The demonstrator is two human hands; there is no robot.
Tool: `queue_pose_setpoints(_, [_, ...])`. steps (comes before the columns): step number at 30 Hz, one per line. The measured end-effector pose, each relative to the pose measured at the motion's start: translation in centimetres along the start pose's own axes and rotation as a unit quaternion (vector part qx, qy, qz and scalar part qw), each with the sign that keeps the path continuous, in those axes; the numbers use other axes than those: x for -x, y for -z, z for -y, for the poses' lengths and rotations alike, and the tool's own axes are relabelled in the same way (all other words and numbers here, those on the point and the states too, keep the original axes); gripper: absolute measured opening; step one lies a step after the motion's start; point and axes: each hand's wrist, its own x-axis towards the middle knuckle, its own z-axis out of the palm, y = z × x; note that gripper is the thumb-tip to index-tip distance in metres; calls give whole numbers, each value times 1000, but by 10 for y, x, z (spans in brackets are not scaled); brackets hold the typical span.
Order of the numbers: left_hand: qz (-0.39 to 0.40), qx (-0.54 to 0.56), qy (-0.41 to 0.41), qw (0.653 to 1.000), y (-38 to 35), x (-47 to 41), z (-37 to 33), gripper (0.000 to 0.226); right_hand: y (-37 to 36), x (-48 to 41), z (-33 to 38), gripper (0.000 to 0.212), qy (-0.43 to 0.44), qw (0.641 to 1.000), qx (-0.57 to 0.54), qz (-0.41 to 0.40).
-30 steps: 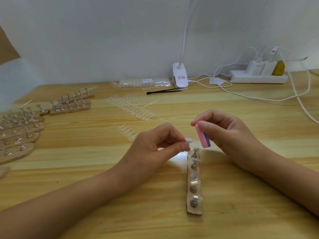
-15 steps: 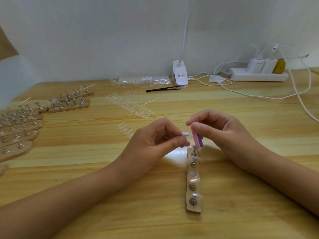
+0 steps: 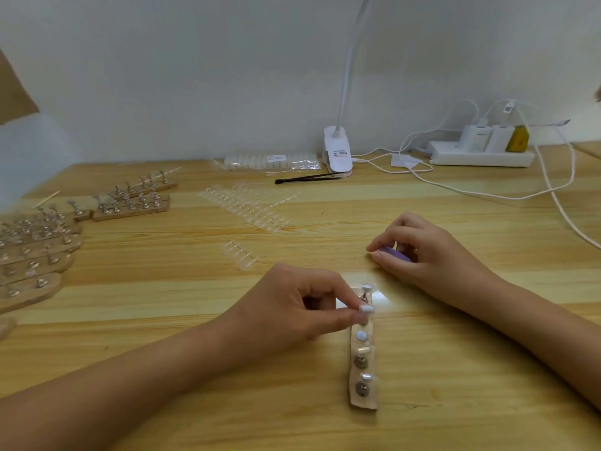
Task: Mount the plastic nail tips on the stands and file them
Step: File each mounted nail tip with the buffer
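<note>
A narrow wooden stand strip (image 3: pixel 364 402) with several metal holders lies lengthwise in front of me. My left hand (image 3: pixel 305 307) pinches a clear plastic nail tip (image 3: pixel 366 308) between thumb and forefinger, right over the strip's second holder. Another nail tip (image 3: pixel 366 286) sits on the farthest holder. My right hand (image 3: pixel 429 255) rests on the table behind and right of the strip, its fingers curled round the purple filing block (image 3: pixel 395 253), which lies flat on the wood.
Rows of loose clear nail tips (image 3: pixel 247 206) and a short strip of tips (image 3: pixel 239 253) lie mid-table. More wooden stands (image 3: pixel 133 203) crowd the left edge. A clip lamp (image 3: pixel 338 154), black tweezers (image 3: pixel 309 178), a bagged tip pack (image 3: pixel 270 161), a power strip (image 3: pixel 481 156) and cables line the wall.
My right hand has carried the filing block away from the nail tip and down onto the table to the right. My left hand has lowered the nail tip onto the stand strip.
</note>
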Motion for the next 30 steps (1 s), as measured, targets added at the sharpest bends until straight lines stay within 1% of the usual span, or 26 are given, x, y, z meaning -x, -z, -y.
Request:
queue_pose_setpoints(6, [23, -52, -10, 998, 0, 0, 5, 15, -1, 0, -2, 11, 14, 1000, 21, 10])
queue_pose_setpoints(13, [70, -75, -9, 995, 3, 0, 7, 20, 1, 0, -2, 12, 28, 998, 44, 17])
queue_pose_setpoints(16, [85, -145, -45, 985, 6, 1, 6, 25, 2, -1, -2, 12, 25, 999, 40, 21])
queue_pose_setpoints(19, [69, -178, -74, 979, 8, 2, 4, 25, 0, 0, 0, 12, 21, 998, 49, 17])
queue_pose_setpoints(21, [63, -188, -92, 976, 9, 2, 2, 23, 2, 2, 4, 19, 46, 996, 72, -8])
queue_pose_setpoints(22, [59, -207, -107, 971, 9, 2, 1, 21, 4, 4, 7, 24, 70, 995, 74, -3])
queue_pose_setpoints(23, [53, -241, -137, 959, 10, 2, 1, 18, 8, 6, 12, 28, 98, 992, 68, 28])
queue_pose_setpoints(24, [47, -284, -174, 942, 11, 2, 1, 17, 10, 7, 17, 31, 128, 987, 62, 79])
queue_pose_setpoints(26, [44, -366, -239, 898, 10, 1, 2, 23, 13, 9, 26, 32, 166, 968, 61, 180])
queue_pose_setpoints(27, [40, -388, -265, 882, 10, 0, 3, 28, 12, 10, 29, 34, 170, 961, 61, 211])
queue_pose_setpoints(29, [30, -404, -292, 866, 15, -1, 5, 34, 14, 12, 34, 39, 169, 957, 57, 228])
queue_pose_setpoints(30, [31, -398, -288, 870, 19, 0, 5, 33, 16, 12, 37, 39, 171, 957, 62, 224])
